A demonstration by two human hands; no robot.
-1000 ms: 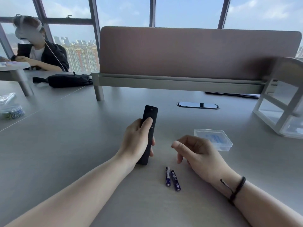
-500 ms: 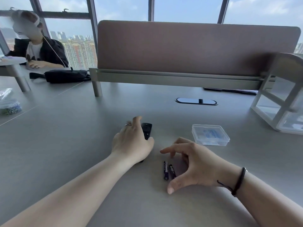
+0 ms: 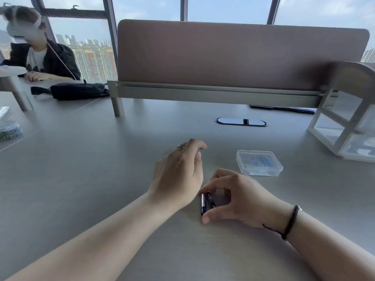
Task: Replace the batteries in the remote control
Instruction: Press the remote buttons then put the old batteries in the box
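Observation:
My left hand [image 3: 178, 175] is palm down on the grey desk [image 3: 101, 179], a ring on one finger. Its fingers curl over the black remote control, which is hidden beneath it. Two dark blue batteries [image 3: 203, 203] lie side by side just right of that wrist. My right hand [image 3: 239, 197], with a black cord bracelet on the wrist, pinches them lengthwise. The index fingertip is at their far ends and the thumb at their near ends.
A small clear plastic box [image 3: 258, 163] sits right of my hands. A white frame shelf [image 3: 345, 126] stands at the far right. A desk divider [image 3: 233, 57] and a cable slot [image 3: 240, 121] are behind. Far left are a person, a black pouch [image 3: 77, 91] and a bowl [image 3: 10, 130].
My left hand turned palm down over the remote, which went from plainly visible to hidden. My right hand dropped onto the two batteries and closed thumb and finger on them.

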